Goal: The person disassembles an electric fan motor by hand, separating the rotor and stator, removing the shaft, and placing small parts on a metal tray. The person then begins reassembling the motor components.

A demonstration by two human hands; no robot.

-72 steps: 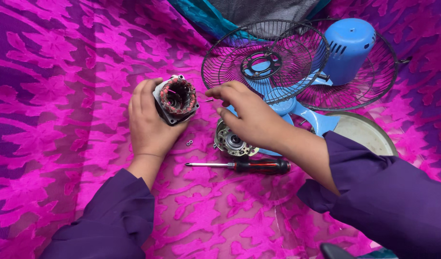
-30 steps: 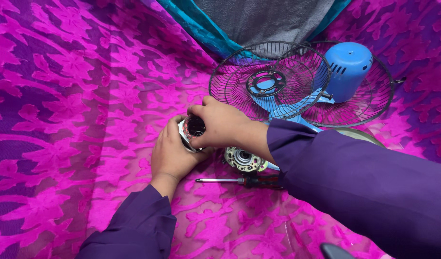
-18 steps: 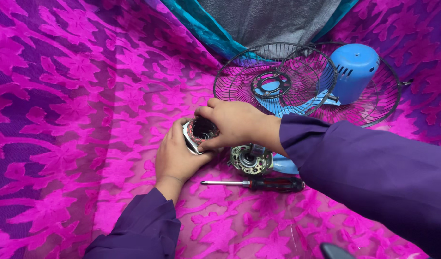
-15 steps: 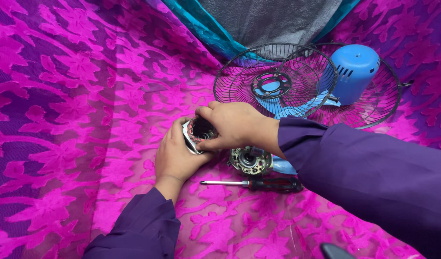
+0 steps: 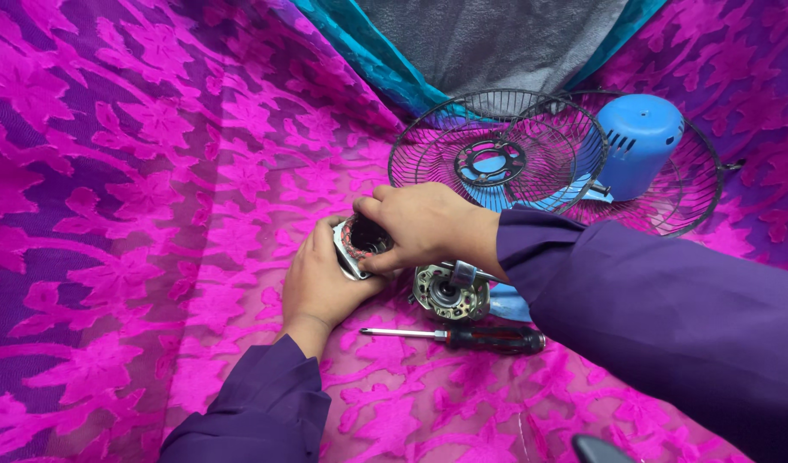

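A pink and purple patterned cloth (image 5: 128,214) is covering the whole area, with a grey and teal fabric (image 5: 497,39) lying at the top edge. On the cloth, two round wire fan guards (image 5: 497,137) are lying overlapped, and a blue plastic motor housing (image 5: 638,137) is resting on the farther one. Both arms are wearing dark purple sleeves (image 5: 668,317). The left hand (image 5: 321,279) is cupping a fan motor stator (image 5: 359,244) from below and from the side, its fingers curled around the metal body. The right hand (image 5: 424,227) is reaching across over the top of the stator, its fingers pressing on the rim; whether they are pinching anything small is hard to tell, since the hand is hiding the opening. The stator is being held just above the cloth, left of a round metal motor end cover (image 5: 445,291) that is lying just beside it. A red-and-black-handled screwdriver (image 5: 475,337) is lying nearer the person, close below the cover.
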